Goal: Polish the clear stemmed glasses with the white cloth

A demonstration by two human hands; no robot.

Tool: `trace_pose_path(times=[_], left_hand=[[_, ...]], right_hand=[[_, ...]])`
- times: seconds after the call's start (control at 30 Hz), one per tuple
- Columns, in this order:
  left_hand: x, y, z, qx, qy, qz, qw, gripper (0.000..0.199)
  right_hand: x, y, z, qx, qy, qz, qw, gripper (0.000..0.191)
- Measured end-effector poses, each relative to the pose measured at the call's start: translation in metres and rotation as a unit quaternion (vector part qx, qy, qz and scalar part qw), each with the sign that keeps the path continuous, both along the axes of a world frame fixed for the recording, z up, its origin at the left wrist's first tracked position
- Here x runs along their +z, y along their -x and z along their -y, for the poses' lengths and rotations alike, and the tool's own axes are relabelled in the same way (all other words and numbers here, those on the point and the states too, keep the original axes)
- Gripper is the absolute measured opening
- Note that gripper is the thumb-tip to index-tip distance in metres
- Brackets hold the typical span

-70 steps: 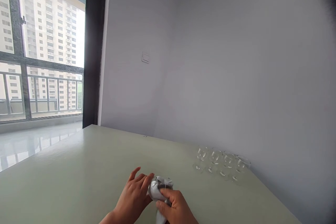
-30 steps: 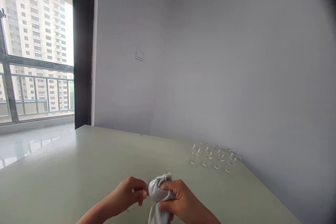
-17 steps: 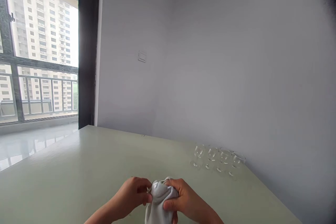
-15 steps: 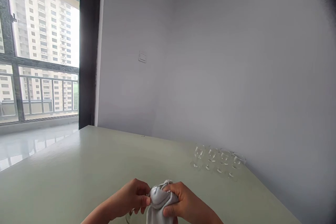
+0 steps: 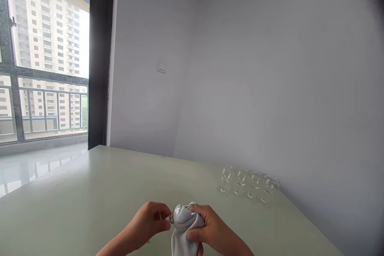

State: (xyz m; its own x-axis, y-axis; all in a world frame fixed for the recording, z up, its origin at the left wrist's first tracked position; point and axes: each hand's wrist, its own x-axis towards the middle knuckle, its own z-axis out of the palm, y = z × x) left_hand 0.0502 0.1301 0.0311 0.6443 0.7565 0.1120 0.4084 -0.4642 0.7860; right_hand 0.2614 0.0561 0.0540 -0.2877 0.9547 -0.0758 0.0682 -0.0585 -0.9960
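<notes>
Gripping cloth in my right fingers | left fingers, earlier splayed, now half-curled, hold unclear | right likely steadies it

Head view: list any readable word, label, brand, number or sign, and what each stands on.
None can be read.
No lettering shows on the pale grey cloth, the four clear stemmed glasses or the pale rectangular wall switch.
The small dark mark at the far edge of the pale green tabletop is too small to make out.

On the tabletop, stemmed glasses obstruct the far right; gray cloth, the near middle. Room lies between.
</notes>
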Motion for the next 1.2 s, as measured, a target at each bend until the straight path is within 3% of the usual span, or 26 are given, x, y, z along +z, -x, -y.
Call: trace_pose_path(times=[0.07,0.1,0.17,0.27,0.33,0.4,0.47,0.53,0.6,0.67,0.73,0.8,0.87,0.93,0.97,1.03,1.1,1.2], left_hand=[[-0.002,0.000,-0.002,-0.058,0.123,0.022,0.990,0.027],[-0.001,-0.001,-0.001,-0.055,0.114,0.020,0.992,0.029],[0.001,-0.003,0.003,0.013,-0.043,-0.001,0.999,0.022],[0.005,-0.007,0.011,0.082,-0.325,-0.073,0.939,0.019],[0.006,-0.008,0.014,0.074,-0.390,-0.115,0.910,0.015],[0.006,-0.008,0.015,0.067,-0.379,-0.124,0.915,0.009],[0.006,-0.008,0.014,0.070,-0.316,-0.100,0.941,0.006],[0.004,-0.008,0.012,0.089,-0.197,-0.052,0.975,0.003],[0.002,-0.010,0.011,0.065,-0.019,0.014,0.998,0.011],[-0.001,-0.011,0.009,-0.015,0.154,0.071,0.985,0.026],[-0.004,-0.012,0.009,-0.068,0.229,0.084,0.968,0.037],[-0.003,-0.013,0.011,-0.023,0.134,0.058,0.989,0.033],[0.000,-0.013,0.014,0.046,-0.077,0.010,0.996,0.023],[0.002,-0.012,0.016,0.076,-0.264,-0.042,0.961,0.025],[0.004,-0.011,0.016,0.078,-0.313,-0.065,0.944,0.026],[0.005,-0.009,0.015,0.074,-0.337,-0.096,0.934,0.020],[0.007,-0.007,0.012,0.077,-0.292,-0.088,0.949,0.015],[0.009,-0.005,0.008,0.048,-0.078,-0.015,0.996,0.015]], right_hand=[[0.002,-0.003,0.001,0.015,-0.009,0.039,0.999,0.035],[0.002,-0.003,0.000,0.003,-0.008,0.039,0.999,0.034],[-0.001,0.001,-0.003,-0.047,0.005,-0.004,0.999,0.038],[-0.009,0.010,-0.008,-0.113,0.037,-0.114,0.986,0.040],[-0.012,0.015,-0.009,-0.124,0.052,-0.152,0.979,0.039],[-0.013,0.018,-0.009,-0.111,0.049,-0.146,0.982,0.041],[-0.009,0.016,-0.007,-0.087,0.027,-0.113,0.989,0.044],[-0.002,0.010,-0.004,-0.046,0.000,-0.057,0.997,0.043],[0.007,0.002,-0.001,0.004,-0.019,0.001,1.000,0.037],[0.012,-0.006,0.001,0.040,-0.030,0.039,0.998,0.031],[0.013,-0.011,0.000,0.050,-0.033,0.046,0.997,0.027],[0.008,-0.010,-0.003,0.030,-0.027,0.018,0.999,0.028],[0.001,-0.005,-0.008,-0.017,-0.013,-0.037,0.999,0.030],[-0.005,0.003,-0.011,-0.071,0.004,-0.097,0.993,0.032],[-0.008,0.007,-0.011,-0.089,0.012,-0.121,0.989,0.032],[-0.011,0.012,-0.010,-0.100,0.021,-0.144,0.984,0.033],[-0.009,0.012,-0.008,-0.084,0.013,-0.124,0.989,0.034],[0.000,0.004,-0.002,-0.013,-0.012,-0.028,0.999,0.033]])
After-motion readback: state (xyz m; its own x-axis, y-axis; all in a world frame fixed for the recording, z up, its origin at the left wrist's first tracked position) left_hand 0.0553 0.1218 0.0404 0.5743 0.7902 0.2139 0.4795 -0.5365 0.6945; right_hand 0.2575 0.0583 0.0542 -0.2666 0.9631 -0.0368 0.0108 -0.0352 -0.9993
